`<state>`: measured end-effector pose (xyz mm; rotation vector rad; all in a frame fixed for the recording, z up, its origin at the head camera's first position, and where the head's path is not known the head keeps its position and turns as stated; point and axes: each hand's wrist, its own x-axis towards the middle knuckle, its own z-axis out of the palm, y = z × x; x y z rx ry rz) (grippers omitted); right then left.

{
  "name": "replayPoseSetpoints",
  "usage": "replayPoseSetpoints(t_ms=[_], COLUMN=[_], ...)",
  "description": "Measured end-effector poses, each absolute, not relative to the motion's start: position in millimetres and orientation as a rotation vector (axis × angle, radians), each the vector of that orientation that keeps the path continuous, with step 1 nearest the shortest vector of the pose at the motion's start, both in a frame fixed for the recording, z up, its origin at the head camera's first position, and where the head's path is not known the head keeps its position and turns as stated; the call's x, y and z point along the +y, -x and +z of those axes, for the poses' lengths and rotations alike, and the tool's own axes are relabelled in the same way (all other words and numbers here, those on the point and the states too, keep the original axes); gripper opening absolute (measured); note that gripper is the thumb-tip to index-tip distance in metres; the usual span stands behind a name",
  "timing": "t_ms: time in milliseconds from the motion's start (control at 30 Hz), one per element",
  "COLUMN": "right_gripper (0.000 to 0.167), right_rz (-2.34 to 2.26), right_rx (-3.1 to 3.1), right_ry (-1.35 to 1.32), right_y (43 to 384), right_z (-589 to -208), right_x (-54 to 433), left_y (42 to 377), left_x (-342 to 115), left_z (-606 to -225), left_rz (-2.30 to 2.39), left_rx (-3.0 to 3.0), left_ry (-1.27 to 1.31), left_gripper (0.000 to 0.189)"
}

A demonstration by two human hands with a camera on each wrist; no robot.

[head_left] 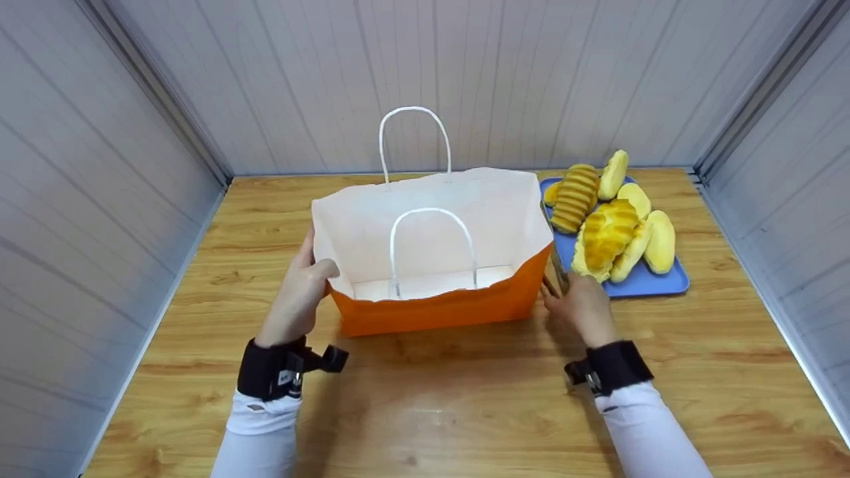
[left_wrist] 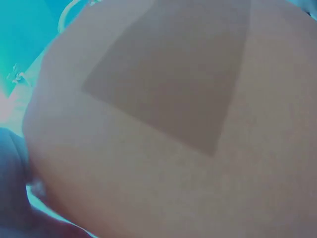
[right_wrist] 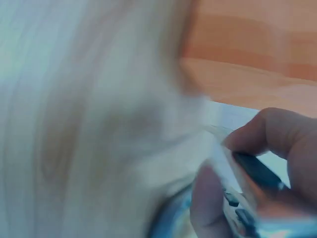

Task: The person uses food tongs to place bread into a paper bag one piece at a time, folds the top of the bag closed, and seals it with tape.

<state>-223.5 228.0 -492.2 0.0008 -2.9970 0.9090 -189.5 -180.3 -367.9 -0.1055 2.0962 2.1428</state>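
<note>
An orange paper bag [head_left: 438, 312] with a white inside and two white rope handles stands with its mouth open on the wooden table. At its left end my left hand [head_left: 295, 292] grips the rim, thumb over the edge and fingers behind. The bag's side [left_wrist: 163, 163] fills most of the left wrist view. Beside the bag's right end, my right hand [head_left: 584, 309] holds what look like tongs [head_left: 559, 269], partly hidden by the bag and hand. In the right wrist view, thumb and finger pinch the tongs [right_wrist: 240, 186]; much of that view is blurred.
Right of the bag lies a blue tray [head_left: 647, 285] with several bread pieces, among them a ridged brown roll [head_left: 575, 198], a glossy golden bread [head_left: 609, 229] and pale yellow oval buns [head_left: 660, 242]. Grey panel walls [head_left: 465, 86] enclose the wooden table [head_left: 425, 411] at the back and sides.
</note>
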Motion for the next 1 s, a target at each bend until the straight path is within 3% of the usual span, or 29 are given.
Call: replayPoseSetpoints(t_ms=[133, 367, 567, 733, 800, 867, 1000], right_gripper=[0.027, 0.045, 0.053, 0.022, 0.019, 0.026, 0.06], right_rz=[0.991, 0.975, 0.894, 0.834, 0.82, 0.812, 0.801], right_rx=[-2.855, -2.738, -2.656, -2.629, -2.619, -2.617, -2.61], right_ry=[-0.047, -0.033, 0.136, 0.231, 0.239, 0.255, 0.283], right_y=[205.0, 175.2, 151.3, 144.1, 143.1, 141.4, 137.7], right_z=[-478.8, -447.7, -444.5, -459.1, -464.9, -469.0, -475.4], right_x=[235.9, 253.4, 272.9, 282.3, 282.5, 281.1, 275.5], left_y=[202.7, 216.4, 214.8, 210.0, 207.2, 203.3, 195.0], left_x=[-178.3, -172.4, -162.6, -155.1, -154.3, -154.9, -157.1], left_z=[-360.0, -361.3, -374.6, -381.6, -382.8, -382.7, -380.3], left_rz=[2.158, 2.159, 2.183, 2.272, 2.307, 2.326, 2.326], left_rx=[2.084, 2.115, 2.09, 2.009, 1.972, 1.951, 1.998], left_ry=[0.165, 0.193, 0.165, 0.123, 0.116, 0.117, 0.086], left_gripper=[0.09, 0.09, 0.094, 0.095, 0.095, 0.095, 0.094])
